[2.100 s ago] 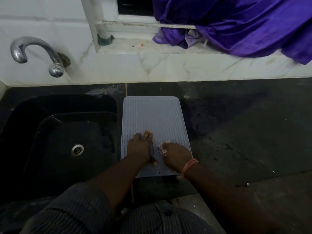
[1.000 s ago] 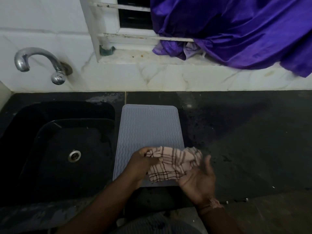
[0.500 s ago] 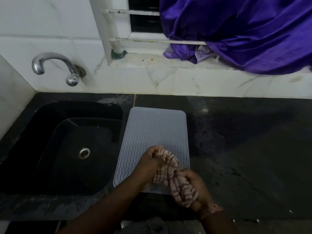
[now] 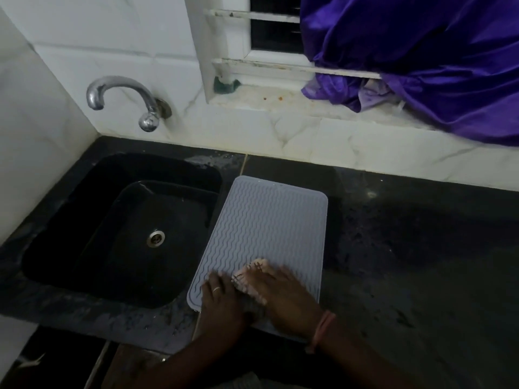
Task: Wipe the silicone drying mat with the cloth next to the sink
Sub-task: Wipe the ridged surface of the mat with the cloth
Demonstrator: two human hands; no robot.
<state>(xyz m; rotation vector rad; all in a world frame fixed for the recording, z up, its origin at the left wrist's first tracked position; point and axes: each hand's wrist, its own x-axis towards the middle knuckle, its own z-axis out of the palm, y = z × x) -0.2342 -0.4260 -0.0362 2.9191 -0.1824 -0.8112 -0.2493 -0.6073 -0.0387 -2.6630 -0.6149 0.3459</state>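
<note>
Cloth [image 4: 250, 279], soft and bunched, lies pressed flat under the right hand [image 4: 283, 297]; left hand [image 4: 220, 297] steadies the floppy, probably slippery mat [image 4: 269, 223]; neither grip closes.

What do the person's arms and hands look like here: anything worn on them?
Both forearms are bare, with no sleeves showing. The left hand wears a thin, pale ring on one finger. The right hand has a pinkish-orange thread band around its wrist. No gloves or watch show.
</note>
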